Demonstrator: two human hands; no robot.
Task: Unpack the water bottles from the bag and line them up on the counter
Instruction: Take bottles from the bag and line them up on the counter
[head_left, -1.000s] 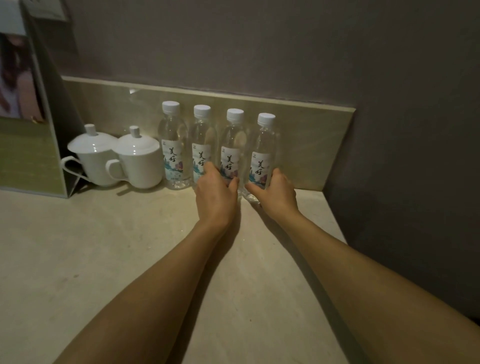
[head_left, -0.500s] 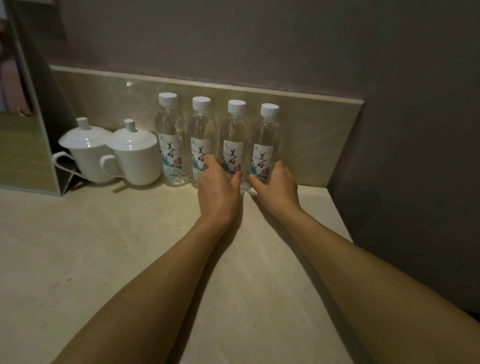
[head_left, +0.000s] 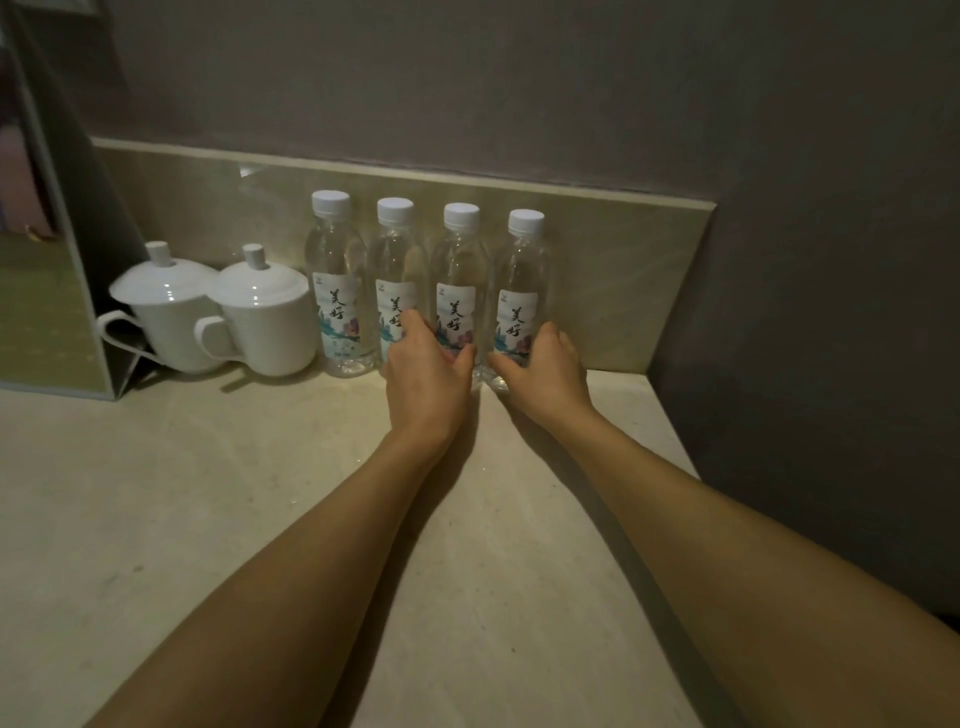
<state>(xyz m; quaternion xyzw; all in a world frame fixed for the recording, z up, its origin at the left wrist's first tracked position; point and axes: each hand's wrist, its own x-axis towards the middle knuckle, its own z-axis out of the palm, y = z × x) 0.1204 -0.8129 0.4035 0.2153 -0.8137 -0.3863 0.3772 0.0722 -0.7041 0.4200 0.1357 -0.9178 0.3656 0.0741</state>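
Observation:
Several clear water bottles with white caps and printed labels stand upright in a tight row against the counter's tiled backsplash. The leftmost bottle (head_left: 337, 291) and the second bottle (head_left: 395, 270) stand free. My left hand (head_left: 426, 379) wraps the lower part of the third bottle (head_left: 460, 270), its fingers slipping between the second and third. Around the base of the rightmost bottle (head_left: 522, 275) my right hand (head_left: 545, 371) is curled. All bottle bases rest on the counter (head_left: 260, 493). The green paper bag (head_left: 47, 312) stands at the far left.
Two white lidded cups (head_left: 171, 312) (head_left: 265, 317) sit between the bag and the bottles, touching each other. A dark wall (head_left: 805, 312) closes off the counter's right side, a short way past the last bottle.
The camera view has shifted slightly. Both hands stay low on the two right-hand bottles, and the row has closed up a little against the backsplash.

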